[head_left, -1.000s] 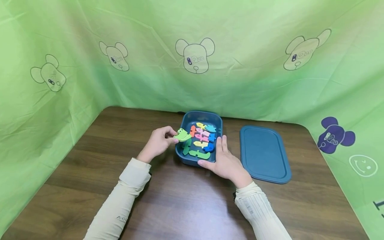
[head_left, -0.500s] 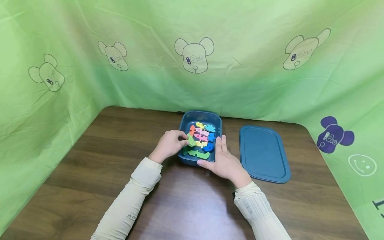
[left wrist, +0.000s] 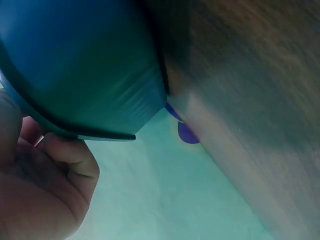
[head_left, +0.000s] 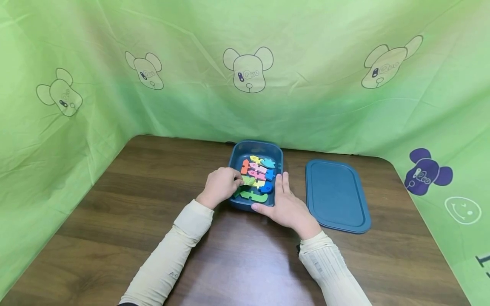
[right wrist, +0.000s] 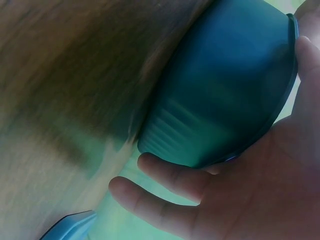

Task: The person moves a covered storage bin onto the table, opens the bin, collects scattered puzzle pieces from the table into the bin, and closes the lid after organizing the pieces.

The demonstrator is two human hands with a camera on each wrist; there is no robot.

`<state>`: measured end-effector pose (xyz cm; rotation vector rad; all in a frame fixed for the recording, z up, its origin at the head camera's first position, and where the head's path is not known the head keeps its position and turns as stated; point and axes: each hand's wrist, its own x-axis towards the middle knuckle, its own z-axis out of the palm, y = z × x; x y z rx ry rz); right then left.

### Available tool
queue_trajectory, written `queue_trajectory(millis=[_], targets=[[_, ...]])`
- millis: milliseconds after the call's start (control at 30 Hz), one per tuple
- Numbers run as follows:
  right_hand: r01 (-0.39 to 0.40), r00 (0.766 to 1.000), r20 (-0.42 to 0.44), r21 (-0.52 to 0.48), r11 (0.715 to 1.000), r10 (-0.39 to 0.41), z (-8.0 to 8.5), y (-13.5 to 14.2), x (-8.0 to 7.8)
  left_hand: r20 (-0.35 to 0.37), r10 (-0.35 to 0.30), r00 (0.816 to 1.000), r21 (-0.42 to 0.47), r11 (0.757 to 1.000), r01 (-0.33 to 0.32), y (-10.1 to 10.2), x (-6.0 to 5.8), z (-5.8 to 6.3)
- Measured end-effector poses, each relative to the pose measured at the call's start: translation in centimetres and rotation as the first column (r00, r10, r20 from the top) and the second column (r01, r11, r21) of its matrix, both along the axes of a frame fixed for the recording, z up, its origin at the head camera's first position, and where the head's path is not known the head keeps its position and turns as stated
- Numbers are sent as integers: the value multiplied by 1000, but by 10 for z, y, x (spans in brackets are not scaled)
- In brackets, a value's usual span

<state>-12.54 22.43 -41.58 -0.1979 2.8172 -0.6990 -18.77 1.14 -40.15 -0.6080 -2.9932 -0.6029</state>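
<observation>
A blue plastic box stands at the far middle of the table in the head view, with several flat coloured puzzle pieces inside. My left hand reaches over its left rim and pinches a light green crocodile-head piece low over the other pieces. The left wrist view shows the curled fingers of the left hand at the box rim; the piece is hidden there. My right hand rests against the box's near right corner, thumb at the front and straight fingers along the right wall.
A blue lid lies flat on the wooden table, to the right of the box. Behind the table hangs a green cloth printed with bear heads. A green curved piece lies nearest the box's front wall.
My left hand has moved right and into the box, lowering the light green crocodile piece from the left rim onto or just above the other pieces. The right hand has stayed in place.
</observation>
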Motion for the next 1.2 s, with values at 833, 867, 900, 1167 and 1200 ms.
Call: queue_trajectory(millis=[833, 867, 900, 1167, 1200], targets=[[-26, 999, 41, -85, 996, 30, 8, 4, 1, -68, -21, 997, 176, 984, 32, 13, 22, 7], [-30, 999, 38, -98, 995, 34, 11, 7, 1, -75, -38, 996, 187, 981, 52, 18, 26, 9], [-32, 999, 31, -111, 993, 36, 14, 11, 2, -84, -58, 995, 194, 978, 74, 24, 29, 10], [-12, 1000, -30, -131, 991, 8, 27, 80, 13, -82, -281, 956, 212, 933, 292, 89, 64, 21], [-3, 1000, -29, -114, 993, -1, 27, 91, 16, -70, -307, 949, 199, 928, 315, 98, 68, 21]])
